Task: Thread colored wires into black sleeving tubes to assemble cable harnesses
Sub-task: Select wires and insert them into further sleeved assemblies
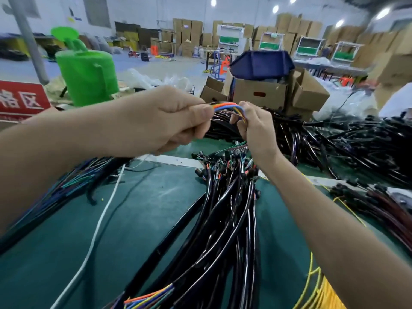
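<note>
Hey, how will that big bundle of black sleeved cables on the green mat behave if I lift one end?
Probably floppy: the black sleeved cables curve and drape across the green mat. Likely heavy together, since many lie stacked. Their glossy sleeves may let single ones slide out.

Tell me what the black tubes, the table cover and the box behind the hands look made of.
Black tubes: glossy flexible plastic, probably PVC; they bend freely and show sharp light streaks. Table cover: matte green mat, rubber or vinyl by its dull, even surface. Box: brown cardboard, with folded flaps and a punched handle slot.
</note>
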`<state>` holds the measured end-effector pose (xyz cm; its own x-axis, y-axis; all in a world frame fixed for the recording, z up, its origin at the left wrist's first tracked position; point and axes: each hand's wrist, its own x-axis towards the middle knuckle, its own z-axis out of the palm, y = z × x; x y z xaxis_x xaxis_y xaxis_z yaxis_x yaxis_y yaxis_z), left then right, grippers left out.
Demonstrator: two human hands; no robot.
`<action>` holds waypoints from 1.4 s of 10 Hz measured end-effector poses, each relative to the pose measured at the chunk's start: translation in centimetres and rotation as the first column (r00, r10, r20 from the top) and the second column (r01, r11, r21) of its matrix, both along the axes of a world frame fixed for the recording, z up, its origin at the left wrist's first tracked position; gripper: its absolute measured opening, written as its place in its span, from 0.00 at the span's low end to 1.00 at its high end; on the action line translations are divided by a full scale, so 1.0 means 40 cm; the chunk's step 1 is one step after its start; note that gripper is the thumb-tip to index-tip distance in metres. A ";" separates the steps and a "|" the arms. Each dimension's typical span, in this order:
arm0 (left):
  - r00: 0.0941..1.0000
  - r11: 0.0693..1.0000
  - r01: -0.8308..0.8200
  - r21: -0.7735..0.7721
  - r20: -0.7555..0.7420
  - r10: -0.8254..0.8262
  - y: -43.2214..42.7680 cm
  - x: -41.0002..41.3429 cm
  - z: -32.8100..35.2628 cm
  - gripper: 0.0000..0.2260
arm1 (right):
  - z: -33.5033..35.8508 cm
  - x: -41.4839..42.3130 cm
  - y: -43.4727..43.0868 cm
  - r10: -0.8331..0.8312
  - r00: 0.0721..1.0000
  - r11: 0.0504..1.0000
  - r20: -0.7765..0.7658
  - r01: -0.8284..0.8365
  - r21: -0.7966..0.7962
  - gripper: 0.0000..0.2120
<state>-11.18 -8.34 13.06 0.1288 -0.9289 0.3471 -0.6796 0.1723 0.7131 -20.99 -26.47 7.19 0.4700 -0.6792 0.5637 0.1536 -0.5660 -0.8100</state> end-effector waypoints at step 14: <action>0.769 0.946 -0.193 0.261 0.639 -0.019 0.012 -0.134 -0.199 0.09 | -0.056 -0.286 0.194 -0.290 0.634 0.772 -0.717 -0.287 -0.566 0.11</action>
<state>-16.53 -7.85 5.09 0.0669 -0.9936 0.0911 -0.9905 -0.0551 0.1262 -32.43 -18.71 4.97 0.8979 -0.3425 0.2767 -0.3218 -0.9394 -0.1185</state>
